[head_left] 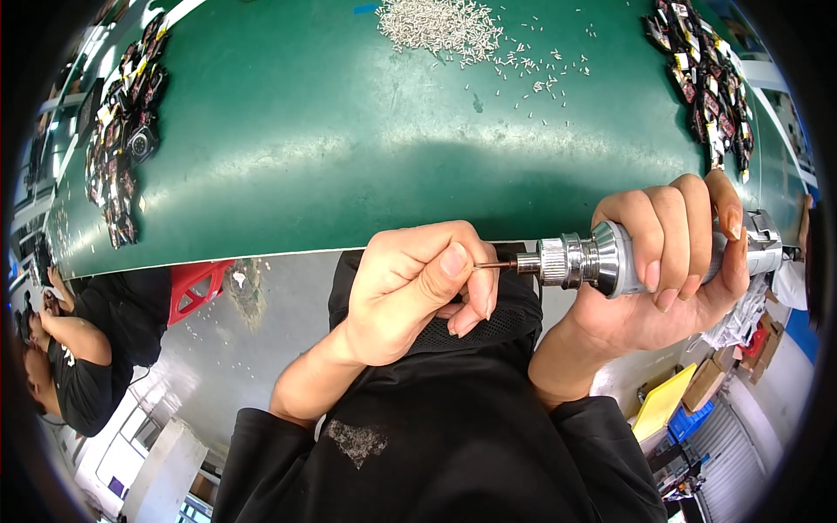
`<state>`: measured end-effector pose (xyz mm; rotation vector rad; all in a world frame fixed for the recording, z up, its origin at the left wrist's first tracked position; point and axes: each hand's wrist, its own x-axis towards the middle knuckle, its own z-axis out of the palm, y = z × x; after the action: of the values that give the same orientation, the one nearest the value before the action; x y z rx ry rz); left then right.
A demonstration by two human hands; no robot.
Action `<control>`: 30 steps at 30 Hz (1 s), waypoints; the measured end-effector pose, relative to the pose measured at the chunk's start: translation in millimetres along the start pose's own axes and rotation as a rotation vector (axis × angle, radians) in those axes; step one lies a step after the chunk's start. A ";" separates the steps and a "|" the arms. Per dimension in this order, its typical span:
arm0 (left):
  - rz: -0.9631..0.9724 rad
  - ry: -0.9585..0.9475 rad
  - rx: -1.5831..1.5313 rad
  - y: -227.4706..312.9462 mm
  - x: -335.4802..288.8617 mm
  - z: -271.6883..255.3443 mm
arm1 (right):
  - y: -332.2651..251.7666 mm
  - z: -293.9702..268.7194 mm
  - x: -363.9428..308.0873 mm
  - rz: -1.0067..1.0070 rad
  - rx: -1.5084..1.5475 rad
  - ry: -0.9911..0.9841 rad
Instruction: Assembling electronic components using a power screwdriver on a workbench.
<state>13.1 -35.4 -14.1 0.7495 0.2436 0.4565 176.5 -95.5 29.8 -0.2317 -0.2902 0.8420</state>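
An electric screwdriver with a grey body and silver collar lies sideways in front of my chest. My right hand is closed round its body, fingers wrapped over the top. The thin bit points left out of the collar. My left hand is closed in a pinch, thumb against the fingers, at the bit's end. Whether a small screw sits between those fingertips is hidden. Both hands are just off the near edge of the green table.
Small silvery screws lie heaped at the table's far side, some scattered rightward. Dark small assemblies are piled along the left and right sides. A co-worker sits at the left, near a red stool. Boxes stand at the lower right.
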 end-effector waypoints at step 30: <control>0.201 0.340 1.019 47.3 7.9 6.4 | -8.8 -8.6 11.9 0.035 -0.064 -0.031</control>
<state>7.7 -5.2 23.2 1.7034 0.7520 0.6525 193.1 -92.9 26.4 -0.2845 -0.3428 0.8726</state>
